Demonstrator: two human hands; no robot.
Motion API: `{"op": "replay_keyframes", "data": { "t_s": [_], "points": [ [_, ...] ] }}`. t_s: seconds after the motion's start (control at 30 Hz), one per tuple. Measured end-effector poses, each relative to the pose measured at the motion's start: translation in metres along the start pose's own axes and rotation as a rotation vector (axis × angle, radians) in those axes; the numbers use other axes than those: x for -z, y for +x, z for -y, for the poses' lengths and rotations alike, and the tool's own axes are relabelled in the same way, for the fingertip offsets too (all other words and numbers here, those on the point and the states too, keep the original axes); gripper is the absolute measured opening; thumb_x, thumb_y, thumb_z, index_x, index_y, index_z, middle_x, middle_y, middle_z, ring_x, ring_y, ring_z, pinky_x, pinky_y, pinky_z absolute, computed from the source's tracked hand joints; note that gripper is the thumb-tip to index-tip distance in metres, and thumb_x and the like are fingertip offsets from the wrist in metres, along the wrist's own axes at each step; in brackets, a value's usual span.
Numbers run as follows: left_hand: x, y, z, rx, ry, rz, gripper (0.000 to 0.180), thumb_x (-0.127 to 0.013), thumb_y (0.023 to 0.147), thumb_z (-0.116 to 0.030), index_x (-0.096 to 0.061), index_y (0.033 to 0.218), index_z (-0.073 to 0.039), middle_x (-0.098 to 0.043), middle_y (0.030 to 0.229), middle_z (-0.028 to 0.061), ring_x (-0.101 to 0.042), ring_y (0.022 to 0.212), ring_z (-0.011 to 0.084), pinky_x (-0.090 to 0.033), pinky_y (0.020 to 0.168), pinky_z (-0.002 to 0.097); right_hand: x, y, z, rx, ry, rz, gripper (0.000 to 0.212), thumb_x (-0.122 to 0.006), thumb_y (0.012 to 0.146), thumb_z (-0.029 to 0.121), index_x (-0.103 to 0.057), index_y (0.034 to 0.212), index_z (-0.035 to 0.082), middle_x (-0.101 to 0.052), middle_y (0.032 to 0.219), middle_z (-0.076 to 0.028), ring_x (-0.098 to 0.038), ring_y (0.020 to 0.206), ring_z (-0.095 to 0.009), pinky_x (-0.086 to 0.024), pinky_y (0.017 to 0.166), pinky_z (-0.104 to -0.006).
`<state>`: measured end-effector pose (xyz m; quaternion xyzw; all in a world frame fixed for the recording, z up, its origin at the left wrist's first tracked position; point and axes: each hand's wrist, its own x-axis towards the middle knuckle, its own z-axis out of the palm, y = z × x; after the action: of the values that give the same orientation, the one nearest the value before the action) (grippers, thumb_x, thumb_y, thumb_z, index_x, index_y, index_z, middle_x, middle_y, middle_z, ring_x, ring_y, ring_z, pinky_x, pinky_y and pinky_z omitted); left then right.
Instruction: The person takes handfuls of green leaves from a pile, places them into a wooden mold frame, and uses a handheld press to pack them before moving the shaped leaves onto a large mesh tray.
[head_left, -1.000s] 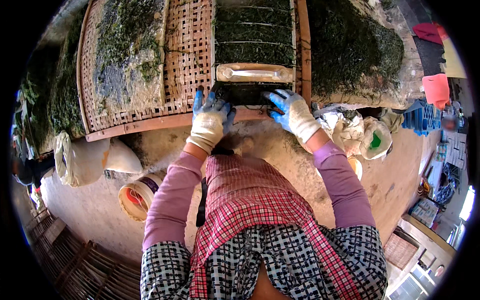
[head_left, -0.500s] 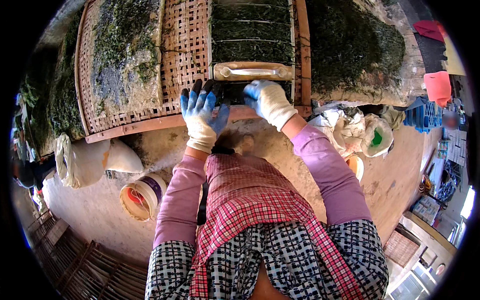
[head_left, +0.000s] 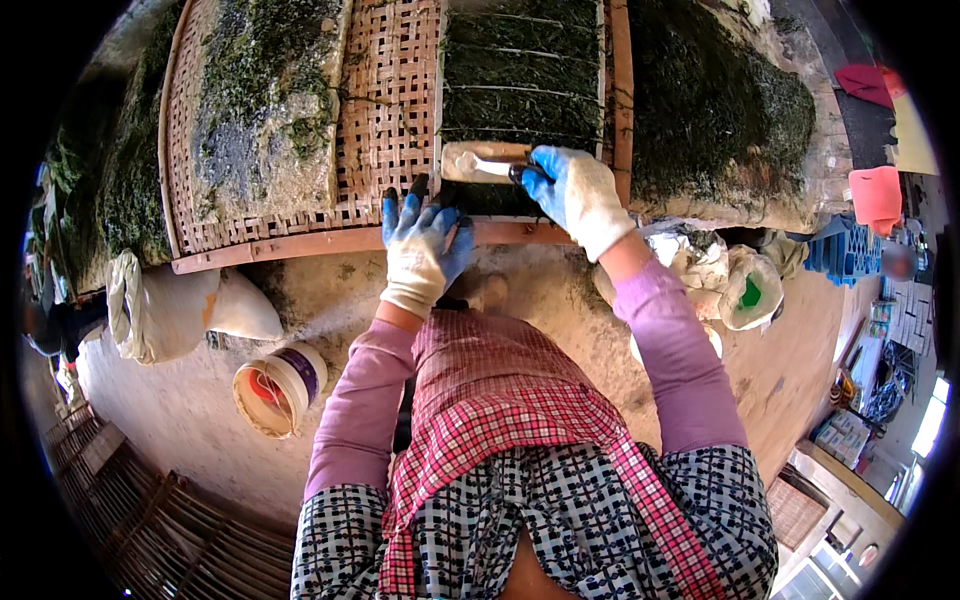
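The left hand (head_left: 420, 245) spreads its fingers apart over the near wooden rim (head_left: 290, 248). The wooden block (head_left: 500, 151) is at the near end of the seaweed (head_left: 520, 110), its white handle (head_left: 488, 173) clasped by the right hand (head_left: 583, 195): seemingly a gripping step, calling for level control.

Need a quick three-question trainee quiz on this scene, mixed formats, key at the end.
1. Which hand grips the brown wooden block with a white bar handle?

2. Where is the round white bucket with a purple band?
A) On the floor, to the person's left
B) On the floor, to the person's right
C) Hanging from the person's apron

3. True or false: the blue-and-white gloved left hand is clenched into a fist.

Key
1. The blue-and-white gloved right hand.
2. A.
3. False; its fingers are extended and spread.
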<state>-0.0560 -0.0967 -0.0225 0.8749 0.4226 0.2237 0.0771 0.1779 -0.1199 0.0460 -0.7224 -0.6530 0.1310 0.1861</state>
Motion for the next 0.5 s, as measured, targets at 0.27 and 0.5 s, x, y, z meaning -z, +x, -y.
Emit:
{"op": "replay_keyframes", "data": {
  "t_s": [0.27,0.5],
  "points": [
    [0.026,0.0,-0.004,0.014,-0.115,-0.21,0.022,-0.066,0.081,-0.012,-0.07,0.103,-0.012,-0.068,0.119,0.0063,-0.057,0.122,0.0319,-0.035,0.109,0.055,-0.043,-0.016,-0.025,0.026,-0.042,0.094,0.014,-0.066,0.091,0.021,-0.07,0.096,0.009,-0.07,0.084,-0.016,-0.068,0.074,-0.036,-0.053,0.062,-0.0442],
    [0.036,0.033,-0.023,-0.188,0.04,-0.119,0.058,-0.074,0.075,-0.039,-0.06,0.122,-0.007,-0.063,0.119,0.0166,-0.059,0.114,0.0385,-0.039,0.107,0.0544,-0.005,-0.019,0.024,0.18,-0.139,0.252,0.025,-0.071,0.083,0.029,-0.07,0.101,0.012,-0.071,0.092,-0.011,-0.069,0.086,-0.033,-0.055,0.072,-0.0426]
  ]
}}
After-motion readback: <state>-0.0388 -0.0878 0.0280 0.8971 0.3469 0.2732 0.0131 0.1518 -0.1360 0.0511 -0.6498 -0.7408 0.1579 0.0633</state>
